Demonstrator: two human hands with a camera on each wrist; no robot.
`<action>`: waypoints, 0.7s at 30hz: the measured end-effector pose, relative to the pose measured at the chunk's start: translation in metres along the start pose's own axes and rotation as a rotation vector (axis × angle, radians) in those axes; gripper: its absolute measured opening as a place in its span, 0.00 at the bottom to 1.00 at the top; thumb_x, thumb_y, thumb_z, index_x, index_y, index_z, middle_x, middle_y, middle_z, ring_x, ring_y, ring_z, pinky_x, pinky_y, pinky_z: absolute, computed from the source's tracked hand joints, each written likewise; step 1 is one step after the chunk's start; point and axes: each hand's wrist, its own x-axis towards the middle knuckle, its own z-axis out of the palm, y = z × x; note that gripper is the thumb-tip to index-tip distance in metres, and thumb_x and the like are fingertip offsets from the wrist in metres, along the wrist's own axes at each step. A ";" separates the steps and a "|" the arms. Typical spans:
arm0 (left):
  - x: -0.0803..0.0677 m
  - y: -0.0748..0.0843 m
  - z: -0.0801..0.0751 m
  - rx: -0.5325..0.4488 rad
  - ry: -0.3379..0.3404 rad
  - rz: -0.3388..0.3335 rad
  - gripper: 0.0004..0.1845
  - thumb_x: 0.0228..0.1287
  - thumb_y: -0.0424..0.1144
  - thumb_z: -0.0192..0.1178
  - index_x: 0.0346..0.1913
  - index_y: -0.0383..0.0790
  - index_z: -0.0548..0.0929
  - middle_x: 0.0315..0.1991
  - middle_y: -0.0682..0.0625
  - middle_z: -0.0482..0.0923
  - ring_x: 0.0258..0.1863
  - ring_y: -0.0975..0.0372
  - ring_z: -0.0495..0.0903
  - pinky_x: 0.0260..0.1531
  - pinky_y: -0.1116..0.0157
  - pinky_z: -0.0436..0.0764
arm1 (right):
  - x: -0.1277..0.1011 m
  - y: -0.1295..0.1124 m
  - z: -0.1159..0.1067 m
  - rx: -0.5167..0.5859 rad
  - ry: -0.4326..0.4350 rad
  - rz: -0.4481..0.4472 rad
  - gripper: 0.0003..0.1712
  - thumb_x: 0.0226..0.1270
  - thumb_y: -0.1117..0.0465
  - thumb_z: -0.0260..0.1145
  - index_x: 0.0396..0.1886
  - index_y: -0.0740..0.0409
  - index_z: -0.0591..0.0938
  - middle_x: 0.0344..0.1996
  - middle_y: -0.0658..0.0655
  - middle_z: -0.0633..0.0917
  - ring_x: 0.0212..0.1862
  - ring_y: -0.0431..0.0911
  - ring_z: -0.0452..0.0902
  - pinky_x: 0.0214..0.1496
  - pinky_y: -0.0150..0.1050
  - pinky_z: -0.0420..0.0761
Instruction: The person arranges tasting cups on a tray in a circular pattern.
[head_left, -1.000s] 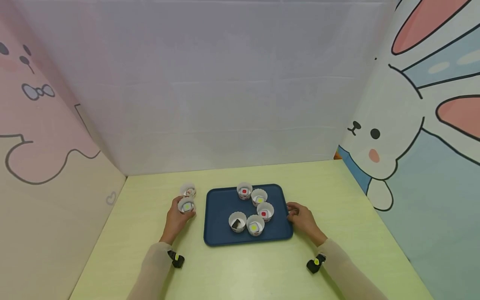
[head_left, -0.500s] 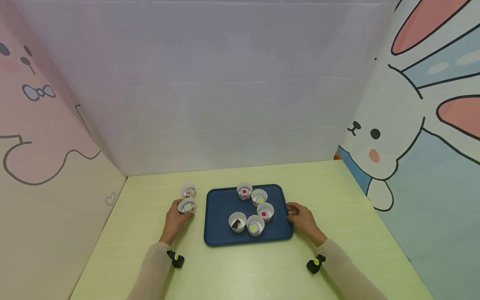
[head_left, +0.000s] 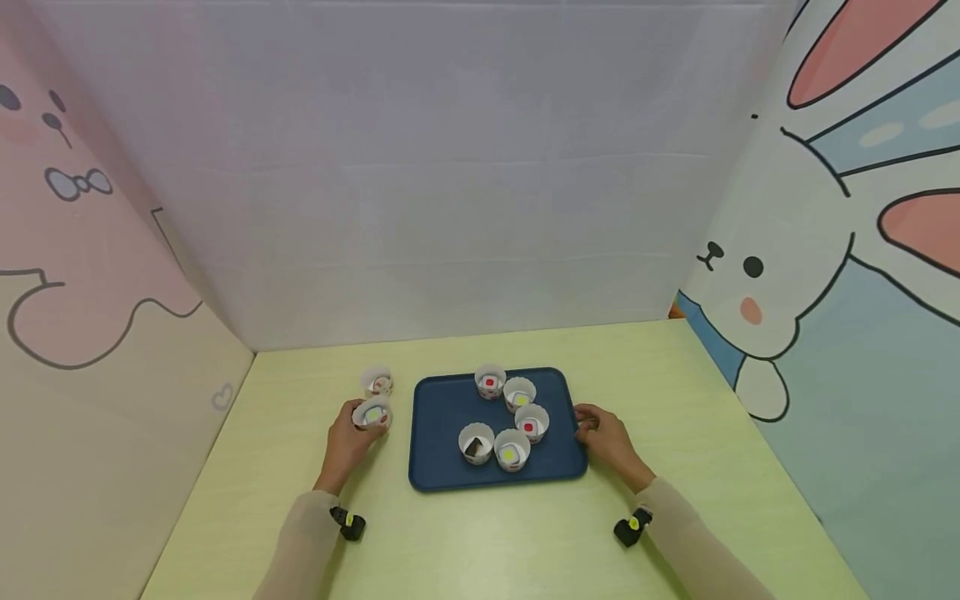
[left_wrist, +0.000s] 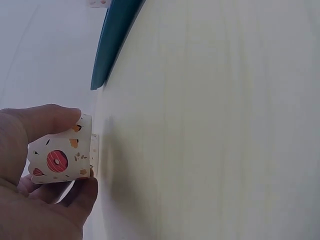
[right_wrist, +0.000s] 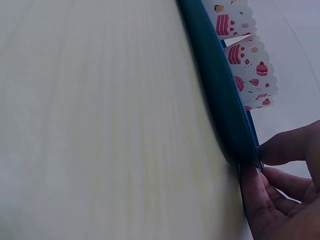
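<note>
My left hand (head_left: 348, 440) grips a white paper baking cup (head_left: 372, 413) between thumb and fingers, left of the blue tray (head_left: 435, 473). A small piece with a yellow-green square lies in that cup. In the left wrist view the cup (left_wrist: 62, 160) shows a printed red doughnut, and it appears raised off the table. Just behind it stands another paper cup (head_left: 377, 380) with a pale brownish piece inside. At the tray's right edge my right hand (head_left: 609, 439) pinches the rim, thumb above and fingers below in the right wrist view.
Several paper cups stand on the tray. Two, including the rear cup (head_left: 491, 380), hold pieces with red squares; two, including the front cup (head_left: 512, 451), have yellow-green ones. A dark wedge sits in the left cup (head_left: 476, 443). A white curtain (head_left: 465, 208) hangs behind the table.
My left hand has shifted slightly toward me and left with the paper cup, which tilts a little more. The right hand stays at the tray rim.
</note>
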 end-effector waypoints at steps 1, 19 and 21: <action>-0.001 0.001 -0.001 0.005 0.000 -0.002 0.34 0.56 0.38 0.69 0.64 0.34 0.68 0.57 0.34 0.76 0.48 0.49 0.77 0.45 0.56 0.75 | 0.000 0.000 0.000 0.001 0.001 0.000 0.28 0.56 0.71 0.63 0.60 0.64 0.78 0.48 0.62 0.85 0.42 0.46 0.80 0.40 0.36 0.76; -0.019 0.033 -0.007 -0.045 -0.041 0.084 0.35 0.56 0.38 0.69 0.67 0.41 0.68 0.62 0.38 0.75 0.58 0.47 0.76 0.53 0.50 0.74 | -0.001 -0.002 -0.001 0.007 -0.005 -0.003 0.28 0.57 0.71 0.62 0.61 0.65 0.78 0.49 0.63 0.85 0.44 0.49 0.80 0.42 0.37 0.77; -0.020 0.038 -0.008 -0.057 -0.047 0.112 0.35 0.56 0.38 0.69 0.66 0.40 0.68 0.61 0.38 0.75 0.58 0.47 0.76 0.53 0.50 0.75 | -0.001 -0.002 -0.001 0.005 -0.004 -0.003 0.28 0.57 0.71 0.62 0.60 0.65 0.78 0.49 0.63 0.85 0.44 0.48 0.80 0.42 0.37 0.77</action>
